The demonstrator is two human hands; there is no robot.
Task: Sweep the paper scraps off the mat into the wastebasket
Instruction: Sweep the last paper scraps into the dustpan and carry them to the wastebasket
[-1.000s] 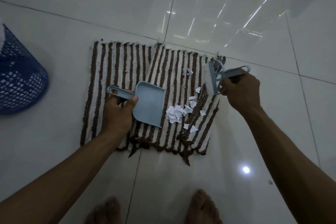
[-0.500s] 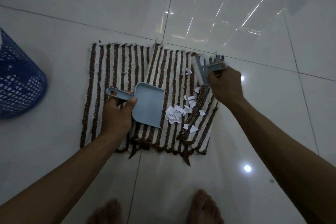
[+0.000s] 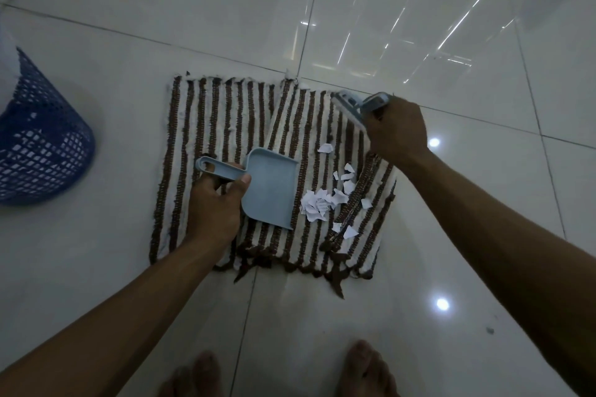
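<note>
A brown and white striped mat lies on the tiled floor. White paper scraps sit bunched on its right half, with a few loose ones above and below the pile. My left hand grips the handle of a light blue dustpan, whose open lip faces the scraps from their left. My right hand grips a small light blue brush at the mat's upper right, above the scraps. A blue mesh wastebasket stands on the floor at the far left.
Glossy white floor tiles surround the mat and reflect ceiling lights. My bare feet are at the bottom edge, just below the mat's frayed near fringe.
My right hand has carried the brush from the mat's right edge leftward and up onto its upper right part. The dustpan and left hand stay in place.
</note>
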